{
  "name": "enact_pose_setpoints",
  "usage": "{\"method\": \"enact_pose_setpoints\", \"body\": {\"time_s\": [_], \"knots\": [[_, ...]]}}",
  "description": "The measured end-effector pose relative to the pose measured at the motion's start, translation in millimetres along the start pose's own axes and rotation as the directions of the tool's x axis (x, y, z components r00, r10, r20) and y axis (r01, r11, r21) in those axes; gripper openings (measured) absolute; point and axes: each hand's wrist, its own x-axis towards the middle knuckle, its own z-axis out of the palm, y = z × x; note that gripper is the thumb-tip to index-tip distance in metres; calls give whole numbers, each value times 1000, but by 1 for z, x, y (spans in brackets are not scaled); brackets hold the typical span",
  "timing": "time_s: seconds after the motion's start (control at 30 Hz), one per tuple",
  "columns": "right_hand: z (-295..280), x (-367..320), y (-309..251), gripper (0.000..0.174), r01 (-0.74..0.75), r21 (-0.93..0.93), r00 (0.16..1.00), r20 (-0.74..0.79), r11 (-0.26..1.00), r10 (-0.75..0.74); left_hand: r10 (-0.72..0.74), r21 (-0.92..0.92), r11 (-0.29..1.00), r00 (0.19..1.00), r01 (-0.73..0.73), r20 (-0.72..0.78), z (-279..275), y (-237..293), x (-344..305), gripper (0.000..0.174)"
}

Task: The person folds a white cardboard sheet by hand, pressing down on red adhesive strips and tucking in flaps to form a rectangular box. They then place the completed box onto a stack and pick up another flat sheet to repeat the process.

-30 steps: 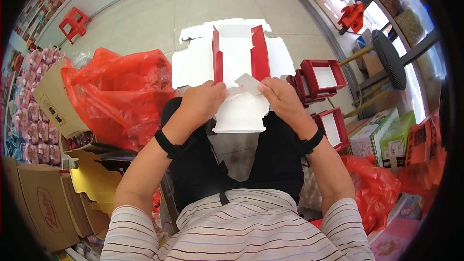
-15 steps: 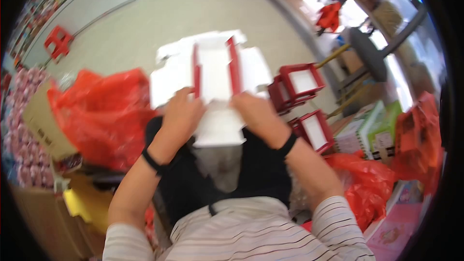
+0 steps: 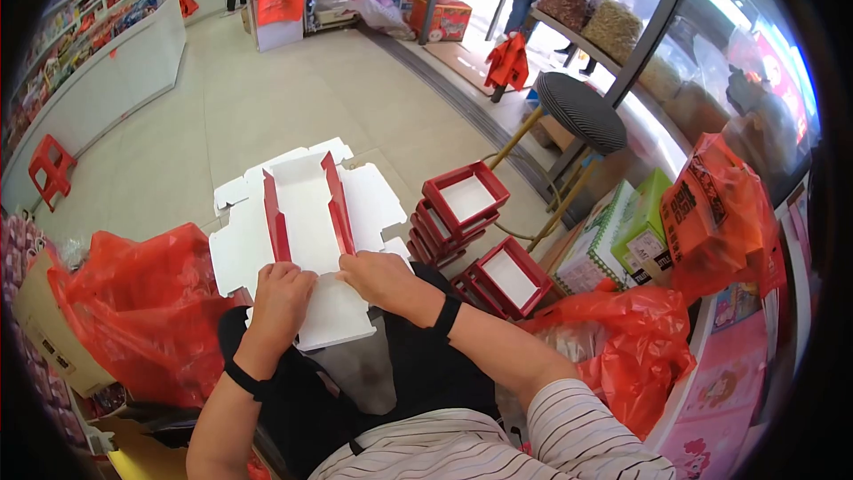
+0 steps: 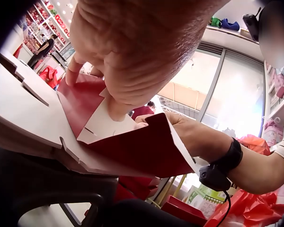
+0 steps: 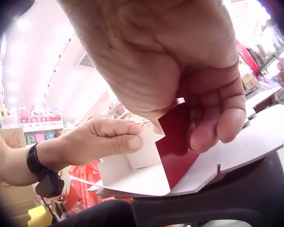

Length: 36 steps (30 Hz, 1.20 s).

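A partly folded cardboard box blank [image 3: 306, 200], white inside with two raised red side walls, lies in front of me. It rests on a dark stool [image 5: 203, 205] seen in the right wrist view. My left hand [image 3: 282, 300] pinches the near end of the left red wall [image 3: 276, 227], thumb inside and fingers outside. At the right wall's near end, my right hand [image 3: 384, 281] grips the red board [image 5: 176, 142] between thumb and curled fingers. White end flaps [image 5: 146, 149] stand up between the hands. The near white panel [image 3: 333, 320] stretches toward my lap.
Stacked red box trays [image 3: 466, 198] and more trays [image 3: 506, 277] stand to the right, near a round stool [image 3: 577, 111]. A red plastic bag [image 3: 142, 311] bulges at the left. Another red bag [image 3: 622, 338] and a green box [image 3: 641, 222] are at the right.
The head view has swung up and to the right, so the blank and hands appear lower left. Both hands stay at the near corners; the white flaps between them no longer stick up in the head view.
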Motion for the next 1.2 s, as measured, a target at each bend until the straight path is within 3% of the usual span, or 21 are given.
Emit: {"method": "enact_pose_setpoints", "body": {"time_s": [0.13,0.23,0.33,0.53,0.63,0.73,0.83,0.93,1.0,1.07,1.1,1.2], "knots": [[-6,-9,11,20,71,268,995,-80,961,-51,-31,-40,999,999,32,26,3,-3,2,9],[-7,-13,22,22,102,388,995,-43,916,-93,-44,-75,996,998,46,37,4,-3,3,8],[-12,-19,18,24,84,333,996,-35,939,-77,-43,-88,995,999,45,32,3,-4,4,7],[2,-6,12,21,118,29,988,-100,993,-115,-40,-87,995,999,42,24,1,-2,6,6],[5,-4,14,23,145,47,978,-160,988,-136,-10,-121,993,999,16,49,-1,-6,4,15],[5,-4,15,22,136,39,983,-128,990,-130,34,-33,999,988,-39,-150,-21,11,9,26],[9,-2,19,20,150,35,980,-136,988,-144,-127,-123,987,976,106,-176,-41,5,-7,33],[9,2,24,23,211,-18,974,-83,977,-212,-271,-261,931,962,254,-30,-44,-24,-50,30],[10,4,29,21,198,-22,979,-50,980,-199,-110,-150,984,991,97,-79,-47,-26,-67,31],[3,1,25,15,229,74,966,-137,971,-217,-89,-215,972,995,98,49,-47,-25,-78,34],[-1,1,22,14,211,74,974,-99,975,-204,-85,-240,965,991,106,99,-49,-20,-80,40],[-11,0,7,16,155,178,986,-87,972,-141,-83,-261,959,988,114,128,-47,-11,-77,50]]}}
